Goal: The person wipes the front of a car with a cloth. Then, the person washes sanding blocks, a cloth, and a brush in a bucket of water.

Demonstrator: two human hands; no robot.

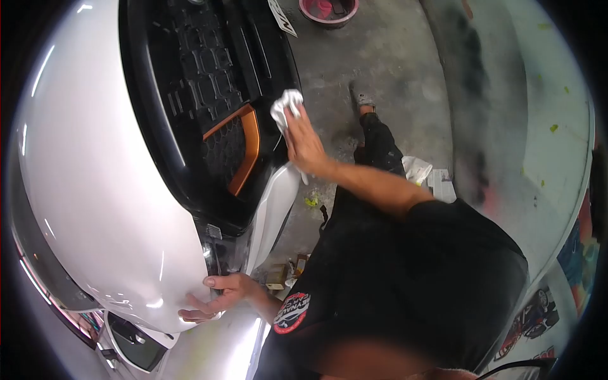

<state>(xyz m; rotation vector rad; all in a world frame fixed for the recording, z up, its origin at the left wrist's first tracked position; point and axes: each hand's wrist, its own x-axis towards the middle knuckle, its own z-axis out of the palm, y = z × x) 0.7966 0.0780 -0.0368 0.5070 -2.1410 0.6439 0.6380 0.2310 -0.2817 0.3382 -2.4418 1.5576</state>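
My right hand (305,147) presses a bunched white cloth (288,109) against the edge of the black front bumper (269,117) of a white car. The cloth lies under and around its fingertips. Close by sits an angular orange trim piece (251,142), beside the black grille (209,63). My left hand (221,297) rests with fingers spread on the white bonnet (120,190), near the headlight (218,250), and holds nothing. A white panel (275,209) runs below the headlight.
A pink basin (329,11) stands on the concrete floor (392,57) at the top. Papers (441,183) and a small box (277,277) lie on the floor. A paint-marked pale surface (551,126) curves along the right. Another white vehicle (136,342) is at lower left.
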